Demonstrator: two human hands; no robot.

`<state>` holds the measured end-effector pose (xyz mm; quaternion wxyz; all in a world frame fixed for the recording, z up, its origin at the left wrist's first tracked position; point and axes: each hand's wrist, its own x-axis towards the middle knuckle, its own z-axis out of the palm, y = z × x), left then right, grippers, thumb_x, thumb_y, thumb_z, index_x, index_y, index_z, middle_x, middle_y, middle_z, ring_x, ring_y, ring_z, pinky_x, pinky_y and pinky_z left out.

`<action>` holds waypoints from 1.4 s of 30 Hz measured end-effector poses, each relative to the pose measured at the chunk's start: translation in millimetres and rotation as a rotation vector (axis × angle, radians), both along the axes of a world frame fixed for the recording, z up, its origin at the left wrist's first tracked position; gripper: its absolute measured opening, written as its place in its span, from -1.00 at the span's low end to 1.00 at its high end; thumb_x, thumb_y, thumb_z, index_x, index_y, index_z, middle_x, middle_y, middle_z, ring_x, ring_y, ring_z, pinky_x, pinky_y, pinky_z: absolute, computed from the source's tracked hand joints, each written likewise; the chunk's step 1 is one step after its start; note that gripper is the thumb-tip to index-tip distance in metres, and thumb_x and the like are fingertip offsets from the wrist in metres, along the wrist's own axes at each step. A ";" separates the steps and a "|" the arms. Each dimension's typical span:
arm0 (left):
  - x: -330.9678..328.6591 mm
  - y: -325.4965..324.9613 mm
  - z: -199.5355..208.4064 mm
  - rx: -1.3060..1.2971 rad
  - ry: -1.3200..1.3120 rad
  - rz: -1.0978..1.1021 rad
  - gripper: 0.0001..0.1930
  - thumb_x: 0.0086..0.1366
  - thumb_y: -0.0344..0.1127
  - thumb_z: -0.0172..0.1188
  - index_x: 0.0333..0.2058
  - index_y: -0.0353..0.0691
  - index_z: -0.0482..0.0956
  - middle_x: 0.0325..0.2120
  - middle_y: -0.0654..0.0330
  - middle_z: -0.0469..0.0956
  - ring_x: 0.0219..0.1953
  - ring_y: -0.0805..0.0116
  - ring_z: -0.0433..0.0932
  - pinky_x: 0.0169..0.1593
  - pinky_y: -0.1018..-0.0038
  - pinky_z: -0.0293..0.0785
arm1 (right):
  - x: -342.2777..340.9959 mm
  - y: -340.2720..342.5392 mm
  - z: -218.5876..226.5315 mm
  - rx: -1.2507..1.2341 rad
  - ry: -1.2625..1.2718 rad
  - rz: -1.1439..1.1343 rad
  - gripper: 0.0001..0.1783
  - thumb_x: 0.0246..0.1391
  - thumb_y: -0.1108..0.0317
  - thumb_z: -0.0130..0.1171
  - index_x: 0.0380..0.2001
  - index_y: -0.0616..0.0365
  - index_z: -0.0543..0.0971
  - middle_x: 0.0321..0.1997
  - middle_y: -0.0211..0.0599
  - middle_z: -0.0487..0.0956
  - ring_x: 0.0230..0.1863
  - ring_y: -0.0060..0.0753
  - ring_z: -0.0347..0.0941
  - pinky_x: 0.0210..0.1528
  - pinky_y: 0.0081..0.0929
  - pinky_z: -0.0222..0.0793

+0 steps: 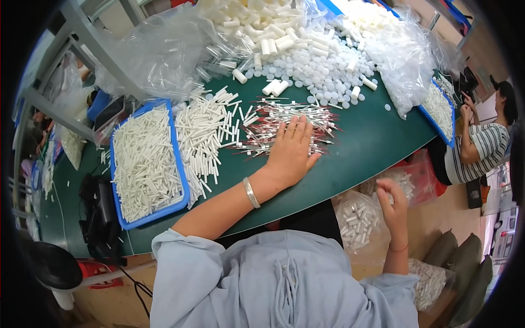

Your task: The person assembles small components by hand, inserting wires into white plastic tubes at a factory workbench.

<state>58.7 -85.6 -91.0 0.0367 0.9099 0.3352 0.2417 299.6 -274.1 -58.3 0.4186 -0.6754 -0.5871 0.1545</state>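
My left hand (291,154) lies flat, fingers stretched out, on a pile of thin red sticks with white pieces on them (262,124), spread on the green table. My right hand (392,205) is raised beyond the table's near edge, above bags of white tubes. Its fingers are loosely bent and somewhat apart, with nothing visible in them. Just left of the pile lie loose short white tubes (205,128). Next to those, a blue tray (186,188) is filled with similar white tubes. Small translucent white discs (322,76) are heaped behind the pile.
Thicker white cylinders (268,46) are heaped at the back, beside clear plastic bags (158,54). Another blue tray (442,112) stands at the right edge near a person in a striped top (481,150). Bags of white tubes (358,221) sit below the table. A grey frame (101,49) rises at left.
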 end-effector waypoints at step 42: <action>-20.2 82.3 59.1 -0.869 -0.811 0.090 -0.80 0.30 -0.34 0.12 -0.16 -0.29 0.57 -0.44 0.31 0.54 -0.64 0.68 0.31 -0.58 0.73 0.23 | -76.2 273.8 32.7 -0.028 1.083 0.594 -0.65 0.05 0.40 0.19 -0.10 0.30 0.45 -0.34 -0.26 0.57 -0.46 -0.56 0.50 -0.38 -0.60 0.47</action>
